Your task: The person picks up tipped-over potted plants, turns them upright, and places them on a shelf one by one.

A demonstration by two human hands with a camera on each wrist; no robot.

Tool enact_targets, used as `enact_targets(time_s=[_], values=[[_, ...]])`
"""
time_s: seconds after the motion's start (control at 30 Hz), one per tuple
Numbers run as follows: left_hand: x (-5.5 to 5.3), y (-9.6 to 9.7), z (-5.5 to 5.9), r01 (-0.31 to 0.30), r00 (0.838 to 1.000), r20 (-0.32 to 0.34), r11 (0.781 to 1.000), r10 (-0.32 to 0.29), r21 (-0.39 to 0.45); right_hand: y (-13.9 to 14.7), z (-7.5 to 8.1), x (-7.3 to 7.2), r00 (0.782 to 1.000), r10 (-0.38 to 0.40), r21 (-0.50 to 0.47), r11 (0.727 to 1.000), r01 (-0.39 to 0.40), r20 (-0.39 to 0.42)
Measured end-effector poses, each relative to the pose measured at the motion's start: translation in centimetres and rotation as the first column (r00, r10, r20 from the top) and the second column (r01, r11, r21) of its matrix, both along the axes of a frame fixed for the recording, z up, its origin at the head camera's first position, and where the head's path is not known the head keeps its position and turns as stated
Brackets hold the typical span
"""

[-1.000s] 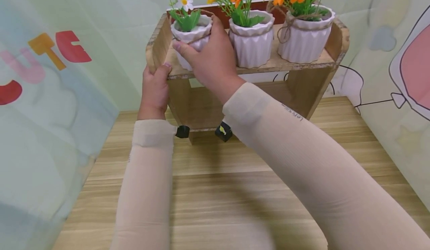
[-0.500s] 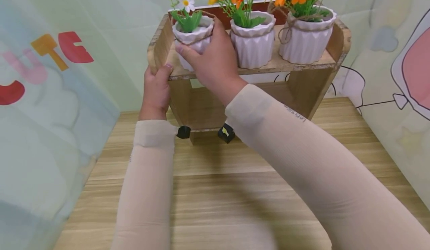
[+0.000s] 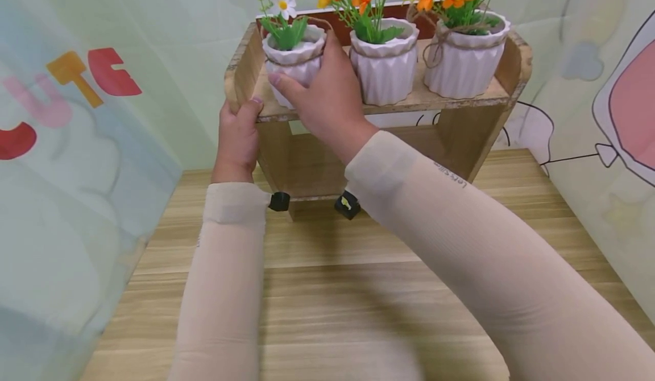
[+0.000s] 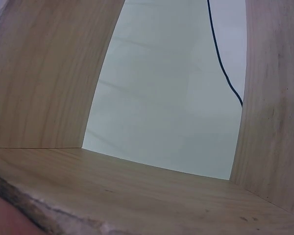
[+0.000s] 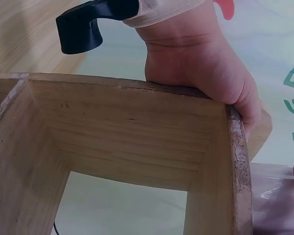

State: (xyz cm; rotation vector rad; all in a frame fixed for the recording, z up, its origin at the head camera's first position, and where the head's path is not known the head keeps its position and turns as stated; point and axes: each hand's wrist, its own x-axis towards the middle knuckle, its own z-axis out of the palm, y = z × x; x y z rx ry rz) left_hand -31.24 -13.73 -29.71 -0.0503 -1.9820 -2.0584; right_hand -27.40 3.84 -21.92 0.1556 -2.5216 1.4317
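Note:
My right hand (image 3: pixel 335 99) holds a white fluted flowerpot (image 3: pixel 302 73) with white daisies, thumb across its front and fingers round its right side. This pot stands upright at the left end of the top board of a wooden shelf (image 3: pixel 455 136). My left hand (image 3: pixel 237 136) grips the shelf's left front corner, its thumb on the board's edge. In the right wrist view the left hand (image 5: pixel 201 63) clasps that corner, and the pot's side (image 5: pixel 274 196) shows beside it. From the left wrist I see the shelf's open inside (image 4: pixel 152 181).
Two more white pots tied with twine, a middle one (image 3: pixel 384 74) and a right one (image 3: pixel 465 62), hold orange and yellow flowers on the same board. The shelf stands on a wood-grain tabletop (image 3: pixel 327 301). Printed cloth walls (image 3: pixel 128 125) enclose it on both sides and behind.
My right thumb has slid slightly lower on the front of the daisy pot, and the right wrist has dropped a little. The left hand keeps its grip on the shelf corner.

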Motion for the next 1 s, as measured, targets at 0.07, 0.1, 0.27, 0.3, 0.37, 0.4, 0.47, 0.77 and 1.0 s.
enact_targets(time_s=[0.07, 0.1, 0.27, 0.3, 0.37, 0.4, 0.47, 0.77, 1.0], values=[[0.0, 0.0, 0.0, 0.001, 1.0, -0.003, 1.0, -0.001, 0.003, 0.1, 0.0, 0.1, 1.0, 0.007, -0.003, 1.0, -0.007, -0.001], [0.0, 0.0, 0.1, 0.002, 1.0, -0.007, 1.0, -0.002, 0.009, 0.1, 0.0, 0.1, 1.0, 0.011, -0.001, 1.0, -0.011, -0.002], [0.1, 0.0, 0.1, 0.013, 1.0, -0.005, 1.0, -0.013, 0.018, 0.2, -0.2, 0.2, 1.0, 0.019, -0.001, 1.0, -0.019, 0.0], [0.1, 0.0, 0.1, 0.015, 1.0, -0.005, 1.0, -0.015, 0.016, 0.2, -0.2, 0.2, 1.0, 0.019, 0.001, 1.0, -0.019, 0.002], [0.0, 0.0, 0.1, 0.018, 1.0, -0.01, 1.0, -0.018, 0.011, 0.3, -0.3, 0.3, 1.0, 0.018, 0.004, 1.0, -0.018, 0.012], [0.0, 0.0, 0.0, 0.017, 1.0, -0.012, 1.0, -0.017, 0.004, 0.4, -0.3, 0.3, 1.0, 0.018, 0.007, 1.0, -0.019, 0.017], [0.0, 0.0, 0.0, 0.016, 1.0, -0.012, 1.0, -0.016, -0.004, 0.4, -0.3, 0.4, 0.999, 0.02, 0.012, 1.0, -0.02, 0.025], [0.0, 0.1, 0.0, 0.013, 1.0, 0.001, 1.0, -0.013, -0.021, 0.9, -0.3, 0.9, 0.998, 0.022, 0.06, 0.998, -0.026, 0.06], [0.1, 0.0, 0.0, 0.003, 1.0, 0.005, 1.0, -0.003, -0.01, 1.3, -0.6, 1.3, 0.996, 0.068, 0.065, 0.995, -0.071, 0.049]])
